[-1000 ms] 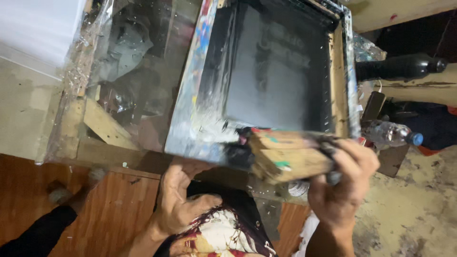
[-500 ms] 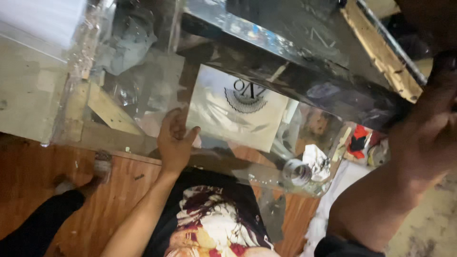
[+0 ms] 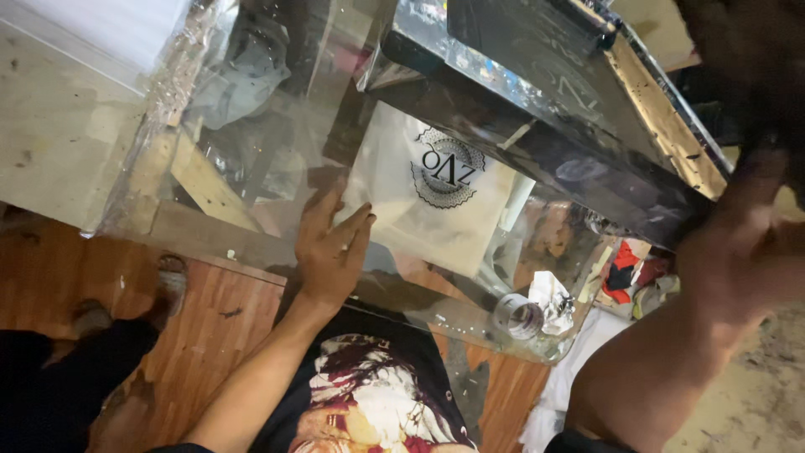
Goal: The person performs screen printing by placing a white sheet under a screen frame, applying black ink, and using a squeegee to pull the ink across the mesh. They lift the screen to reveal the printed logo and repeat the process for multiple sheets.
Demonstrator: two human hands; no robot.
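Screen frame (image 3: 579,109) tilted up off the glass table (image 3: 251,168) by right hand (image 3: 746,252), grip blurred and impossible to tell, left hand (image 3: 331,243) flat and open, fingertips touching printed white sheet (image 3: 428,201) lying beneath; print laid, sheet not yet removed.

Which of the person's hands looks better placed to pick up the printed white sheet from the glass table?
Left, probably. The left hand lies flat with its fingertips at the edge of the printed sheet. The right hand is up by the raised printing frame, seemingly holding it.
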